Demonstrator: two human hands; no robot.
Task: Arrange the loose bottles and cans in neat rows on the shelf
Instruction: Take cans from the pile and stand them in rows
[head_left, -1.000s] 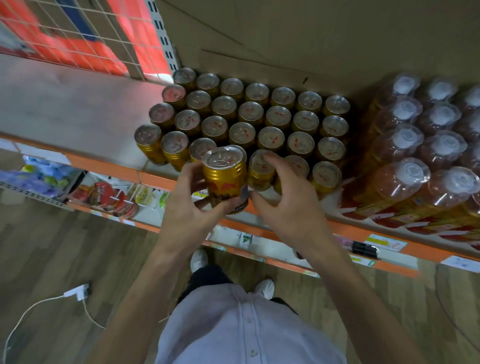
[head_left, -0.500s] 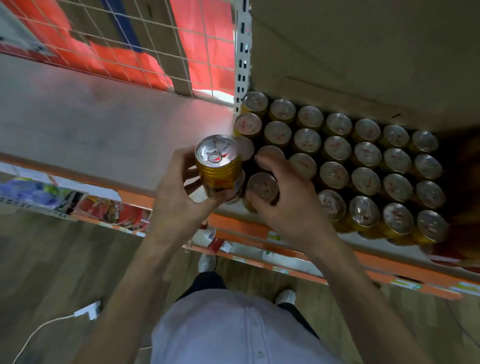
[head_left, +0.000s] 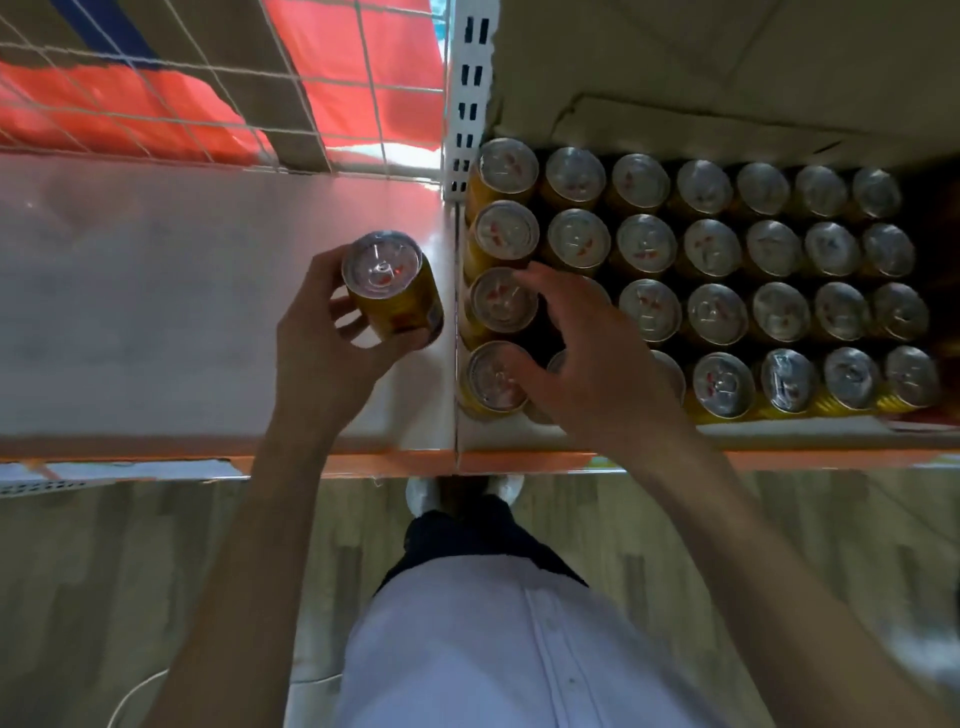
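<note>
Head view, looking straight down. Shelf fills the upper half of the frame: pale surface, orange front edge, bare on the left side. Wire mesh back panel at upper left, red and blue sheet behind it. White slotted upright at top centre splits the shelf into two bays. Cardboard at upper right.

Right bay: block of gold cans with silver tops, standing upright in four tidy rows, close together.

Lower frame: wood-pattern floor, white shirt at bottom centre, white cable at lower left.

Left hand, centre-left of frame, is wrapped around one gold can, held tilted above the bare left bay, just beside the divider. Right hand, at centre, is spread, fingers resting on the tops of the front left cans of the block; gripping nothing that I can see.
</note>
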